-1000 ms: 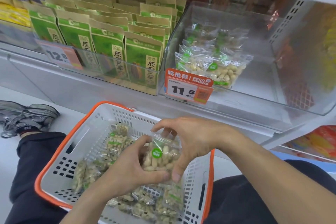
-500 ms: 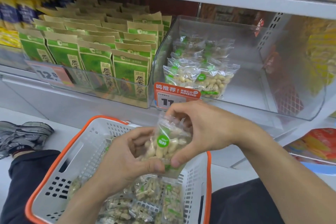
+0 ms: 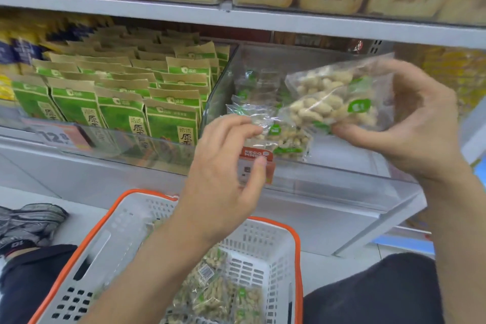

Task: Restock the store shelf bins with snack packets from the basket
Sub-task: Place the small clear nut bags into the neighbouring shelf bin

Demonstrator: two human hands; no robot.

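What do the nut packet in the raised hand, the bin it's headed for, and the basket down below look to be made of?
Nut packet: thin clear plastic film, glossy and crinkled; the nuts show through it.
Bin: rigid transparent plastic, probably acrylic; the packets inside show through its smooth walls.
Basket: moulded hard plastic, matte light grey with slotted walls and an orange rim.

A grey metal store shelf [image 3: 86, 179] carries a clear plastic bin [image 3: 342, 173] of peanut packets [image 3: 286, 142] beside green-and-kraft paper pouches [image 3: 121, 116].
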